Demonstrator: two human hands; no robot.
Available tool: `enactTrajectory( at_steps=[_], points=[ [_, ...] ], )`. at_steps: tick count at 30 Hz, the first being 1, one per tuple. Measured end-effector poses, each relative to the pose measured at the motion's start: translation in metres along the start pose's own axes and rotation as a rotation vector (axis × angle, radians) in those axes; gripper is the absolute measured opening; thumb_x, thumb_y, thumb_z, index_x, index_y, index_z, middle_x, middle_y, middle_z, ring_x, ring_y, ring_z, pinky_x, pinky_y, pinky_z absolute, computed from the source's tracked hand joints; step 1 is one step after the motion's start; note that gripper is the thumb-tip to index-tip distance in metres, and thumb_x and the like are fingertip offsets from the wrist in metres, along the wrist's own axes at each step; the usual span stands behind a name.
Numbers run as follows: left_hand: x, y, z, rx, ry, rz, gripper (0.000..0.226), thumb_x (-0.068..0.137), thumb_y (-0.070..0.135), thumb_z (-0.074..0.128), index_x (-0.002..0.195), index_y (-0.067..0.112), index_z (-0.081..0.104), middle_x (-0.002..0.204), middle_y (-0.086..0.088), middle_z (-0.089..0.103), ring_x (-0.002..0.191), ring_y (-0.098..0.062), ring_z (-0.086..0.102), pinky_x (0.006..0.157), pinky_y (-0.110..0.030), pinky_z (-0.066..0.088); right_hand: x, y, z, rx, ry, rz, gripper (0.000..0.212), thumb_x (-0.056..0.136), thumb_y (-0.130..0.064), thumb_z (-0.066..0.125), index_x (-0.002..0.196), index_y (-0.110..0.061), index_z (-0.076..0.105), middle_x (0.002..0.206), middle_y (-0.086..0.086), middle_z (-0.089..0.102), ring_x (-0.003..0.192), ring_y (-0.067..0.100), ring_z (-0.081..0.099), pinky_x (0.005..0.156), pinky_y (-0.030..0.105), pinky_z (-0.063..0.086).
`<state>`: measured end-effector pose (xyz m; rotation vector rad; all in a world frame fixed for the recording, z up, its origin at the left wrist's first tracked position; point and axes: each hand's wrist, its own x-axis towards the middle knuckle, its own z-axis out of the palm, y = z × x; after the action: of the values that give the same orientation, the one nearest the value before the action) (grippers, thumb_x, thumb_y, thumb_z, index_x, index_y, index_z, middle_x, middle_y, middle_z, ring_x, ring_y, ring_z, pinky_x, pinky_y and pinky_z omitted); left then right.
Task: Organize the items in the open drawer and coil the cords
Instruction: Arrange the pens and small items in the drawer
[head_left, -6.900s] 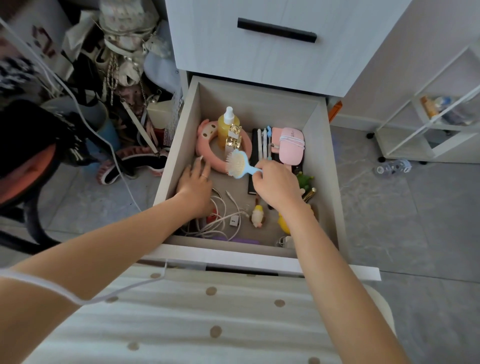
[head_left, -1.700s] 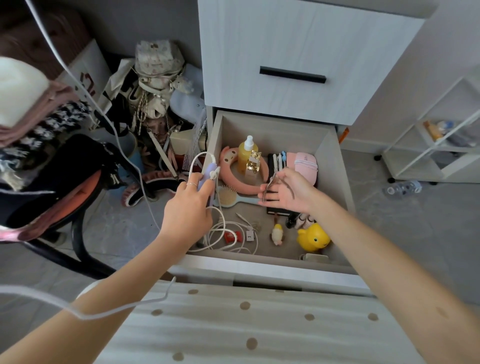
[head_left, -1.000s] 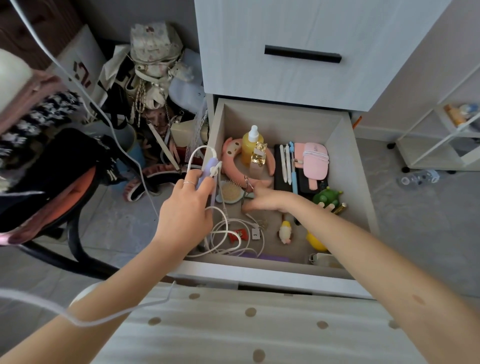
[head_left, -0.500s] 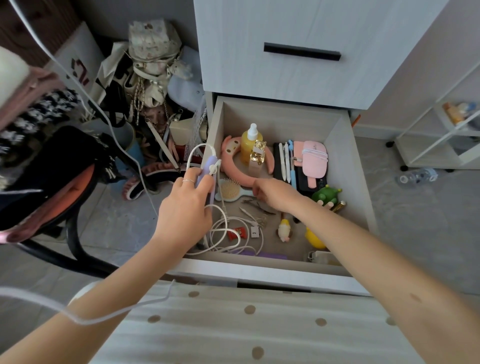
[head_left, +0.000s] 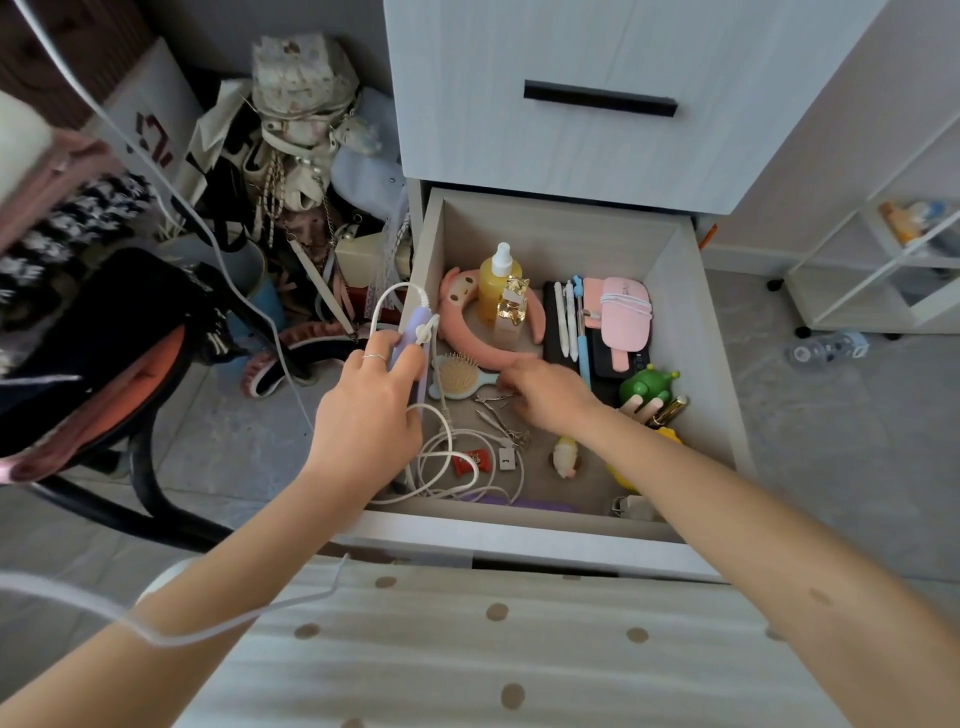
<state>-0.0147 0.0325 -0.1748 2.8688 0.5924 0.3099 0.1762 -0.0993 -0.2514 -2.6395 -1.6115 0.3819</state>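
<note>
The open drawer (head_left: 693, 338) holds a pink headband (head_left: 485, 349), a yellow bottle (head_left: 493, 283), a hairbrush (head_left: 460, 375), pens (head_left: 569, 322), a pink pouch (head_left: 623, 312), a green toy (head_left: 647, 384) and tangled white cords (head_left: 447, 467). My left hand (head_left: 371, 410) grips a lavender device (head_left: 413, 332) whose white cord loops above it, at the drawer's left wall. My right hand (head_left: 548, 392) is curled down beside the brush, fingertips at one end of a metal nipper (head_left: 491, 399). Whether it grips the nipper is unclear. A second nipper (head_left: 501, 423) lies just below.
A red wrapper (head_left: 472, 461), a white plug (head_left: 506, 459) and a small chick figure (head_left: 563, 457) lie near the cords. The upper drawer (head_left: 571, 104) is closed. Bags (head_left: 296, 130) and a chair (head_left: 104, 364) crowd the left. A white shelf unit (head_left: 883, 270) stands at the right.
My right hand put two metal nippers down on the drawer floor, drew back towards the brush, and now reaches one nipper again. My left hand has kept hold of the lavender device.
</note>
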Motion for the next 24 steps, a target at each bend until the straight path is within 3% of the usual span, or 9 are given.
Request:
enactTrajectory(
  at_steps=[3, 7, 12, 18, 24],
  points=[
    [0.000, 0.000, 0.000, 0.000, -0.001, 0.001, 0.038, 0.069, 0.003, 0.065, 0.104, 0.010, 0.052, 0.117, -0.012, 0.048, 0.090, -0.033, 0.051, 0.044, -0.033, 0.044, -0.008, -0.004, 0.005, -0.125, -0.205, -0.075, 0.057, 0.089, -0.029, 0.057, 0.141, -0.023, 0.037, 0.134, 0.005, 0.045, 0.121, 0.026, 0.046, 0.089, 0.035, 0.039],
    [0.000, 0.000, 0.000, 0.002, 0.001, 0.000, 0.038, 0.069, 0.003, 0.065, 0.104, 0.010, 0.052, 0.117, -0.013, 0.049, 0.088, -0.034, 0.052, 0.043, -0.032, 0.043, -0.015, -0.005, 0.015, -0.217, -0.151, -0.078, 0.066, 0.090, -0.039, 0.055, 0.147, -0.024, 0.025, 0.140, 0.006, 0.036, 0.122, 0.025, 0.044, 0.095, 0.034, 0.035],
    [-0.001, 0.000, 0.001, 0.003, 0.007, -0.003, 0.037, 0.069, 0.003, 0.065, 0.103, 0.010, 0.052, 0.116, -0.013, 0.049, 0.089, -0.033, 0.051, 0.044, -0.030, 0.041, -0.016, -0.008, 0.018, -0.269, -0.092, -0.033, 0.062, 0.092, -0.033, 0.053, 0.147, -0.025, 0.026, 0.145, 0.012, 0.030, 0.130, 0.028, 0.035, 0.102, 0.036, 0.030],
    [0.000, 0.001, 0.000, 0.004, 0.008, -0.002, 0.036, 0.069, 0.003, 0.064, 0.102, 0.010, 0.052, 0.115, -0.012, 0.049, 0.088, -0.033, 0.051, 0.044, -0.031, 0.041, -0.015, -0.009, 0.014, -0.206, -0.062, -0.030, 0.056, 0.093, -0.032, 0.052, 0.144, -0.021, 0.032, 0.141, 0.012, 0.035, 0.128, 0.028, 0.038, 0.099, 0.035, 0.032],
    [0.000, 0.001, 0.001, 0.007, 0.012, -0.003, 0.036, 0.070, 0.004, 0.065, 0.103, 0.010, 0.052, 0.117, -0.012, 0.048, 0.090, -0.032, 0.051, 0.045, -0.030, 0.038, -0.012, -0.004, 0.015, -0.150, -0.105, -0.082, 0.064, 0.092, -0.027, 0.051, 0.148, -0.028, 0.021, 0.151, 0.006, 0.023, 0.135, 0.026, 0.030, 0.101, 0.036, 0.031]
  ],
)
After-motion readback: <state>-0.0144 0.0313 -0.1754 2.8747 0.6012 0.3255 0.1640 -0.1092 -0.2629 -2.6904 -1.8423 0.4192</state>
